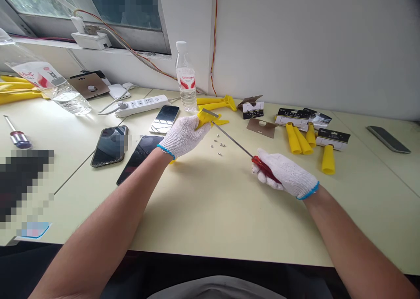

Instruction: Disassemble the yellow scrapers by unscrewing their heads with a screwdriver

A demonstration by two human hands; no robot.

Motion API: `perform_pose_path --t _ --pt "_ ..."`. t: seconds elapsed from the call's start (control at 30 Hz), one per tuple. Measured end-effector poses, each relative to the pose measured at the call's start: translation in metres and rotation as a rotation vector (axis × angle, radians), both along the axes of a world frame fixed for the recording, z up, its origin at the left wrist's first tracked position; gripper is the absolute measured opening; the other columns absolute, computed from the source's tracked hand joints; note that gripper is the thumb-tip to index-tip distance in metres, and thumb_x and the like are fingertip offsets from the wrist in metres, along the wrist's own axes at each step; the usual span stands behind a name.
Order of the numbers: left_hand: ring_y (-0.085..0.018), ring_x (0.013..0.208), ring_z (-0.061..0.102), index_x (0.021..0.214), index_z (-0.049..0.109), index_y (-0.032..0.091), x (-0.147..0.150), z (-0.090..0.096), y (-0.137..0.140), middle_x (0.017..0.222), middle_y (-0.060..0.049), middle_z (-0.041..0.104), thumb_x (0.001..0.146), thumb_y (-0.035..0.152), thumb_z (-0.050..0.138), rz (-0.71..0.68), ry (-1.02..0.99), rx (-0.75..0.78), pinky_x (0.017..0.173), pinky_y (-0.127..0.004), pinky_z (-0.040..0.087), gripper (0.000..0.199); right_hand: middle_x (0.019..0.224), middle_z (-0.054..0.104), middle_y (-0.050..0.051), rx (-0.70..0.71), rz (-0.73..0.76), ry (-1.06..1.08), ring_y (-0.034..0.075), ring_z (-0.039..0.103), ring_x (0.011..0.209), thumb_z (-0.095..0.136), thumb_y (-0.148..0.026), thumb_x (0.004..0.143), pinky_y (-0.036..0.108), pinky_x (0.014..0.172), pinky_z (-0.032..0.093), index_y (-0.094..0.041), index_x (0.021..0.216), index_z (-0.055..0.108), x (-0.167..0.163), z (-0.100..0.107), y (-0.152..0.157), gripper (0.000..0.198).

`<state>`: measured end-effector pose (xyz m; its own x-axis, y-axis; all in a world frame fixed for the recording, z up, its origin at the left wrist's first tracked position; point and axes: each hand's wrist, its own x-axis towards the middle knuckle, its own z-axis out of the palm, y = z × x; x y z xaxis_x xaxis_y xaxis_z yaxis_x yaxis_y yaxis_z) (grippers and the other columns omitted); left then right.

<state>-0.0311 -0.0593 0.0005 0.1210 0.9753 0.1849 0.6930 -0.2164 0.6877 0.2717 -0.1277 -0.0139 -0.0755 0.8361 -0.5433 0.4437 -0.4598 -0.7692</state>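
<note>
White knit gloves with blue cuffs cover both hands. My left hand [185,137] is closed around a yellow plastic scraper [204,117] with a metal blade at its head, held over the table. In my right hand [284,170] is a screwdriver [264,167] with a red handle. Its long shaft slants up to the left, and the tip meets the scraper's head; whether it sits in a screw is too small to tell. Several small screws [219,145] lie loose on the table between my hands.
Phones [109,145] lie left of my left hand. Behind are a power strip [144,105], an upright water bottle [186,78] and more yellow scrapers [218,103]. Yellow handles [328,160] with black-and-white cards lie at right. Another screwdriver [19,135] lies far left.
</note>
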Motion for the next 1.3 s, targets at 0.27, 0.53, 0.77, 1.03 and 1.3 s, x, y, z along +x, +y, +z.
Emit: perform_pose_path --t 0.27,0.53,0.77,1.03,1.3 --pt "-0.014 0.059 0.044 0.067 0.05 0.021 -0.001 -0.001 -0.001 0.061 -0.002 0.053 0.097 0.053 0.062 0.026 -0.044 -0.017 0.054 -0.03 0.031 0.046 0.062 0.054 -0.001 0.279 0.016 -0.162 0.011 0.039 0.049 0.061 -0.074 0.096 0.023 0.043 0.029 -0.022 0.087 0.061 -0.004 0.006 0.0 0.053" --pt "-0.016 0.057 0.045 0.064 0.049 0.021 0.001 0.004 -0.001 0.059 -0.002 0.052 0.095 0.051 0.061 0.027 -0.007 -0.012 0.052 -0.031 0.032 0.044 0.063 0.055 0.0 0.293 0.007 -0.16 0.01 0.044 0.053 0.061 -0.073 0.097 0.023 0.048 0.032 -0.021 0.08 0.058 -0.005 0.007 -0.002 0.055" --pt "-0.017 0.056 0.049 0.067 0.053 0.021 0.002 0.003 0.0 0.061 -0.003 0.055 0.094 0.049 0.061 0.016 0.008 -0.008 0.05 -0.03 0.034 0.04 0.064 0.061 0.002 0.099 0.084 -0.007 0.01 0.039 0.045 0.044 -0.08 0.1 0.025 0.043 0.031 -0.02 0.087 0.066 0.0 0.001 -0.002 0.066" --pt "-0.015 0.056 0.047 0.069 0.054 0.021 -0.001 -0.005 0.004 0.062 -0.002 0.056 0.095 0.049 0.063 0.011 -0.022 0.03 0.051 -0.03 0.032 0.04 0.061 0.053 -0.002 0.281 0.036 -0.167 0.009 0.041 0.048 0.06 -0.076 0.095 0.022 0.044 0.032 -0.021 0.081 0.055 -0.001 0.003 0.0 0.057" --pt "-0.015 0.057 0.047 0.067 0.053 0.02 0.001 -0.002 0.002 0.063 -0.002 0.055 0.095 0.048 0.063 0.022 -0.005 0.027 0.054 -0.032 0.032 0.041 0.068 0.057 0.001 0.309 -0.031 -0.137 0.011 0.046 0.054 0.057 -0.075 0.098 0.022 0.047 0.033 -0.021 0.081 0.06 -0.002 0.001 -0.001 0.057"
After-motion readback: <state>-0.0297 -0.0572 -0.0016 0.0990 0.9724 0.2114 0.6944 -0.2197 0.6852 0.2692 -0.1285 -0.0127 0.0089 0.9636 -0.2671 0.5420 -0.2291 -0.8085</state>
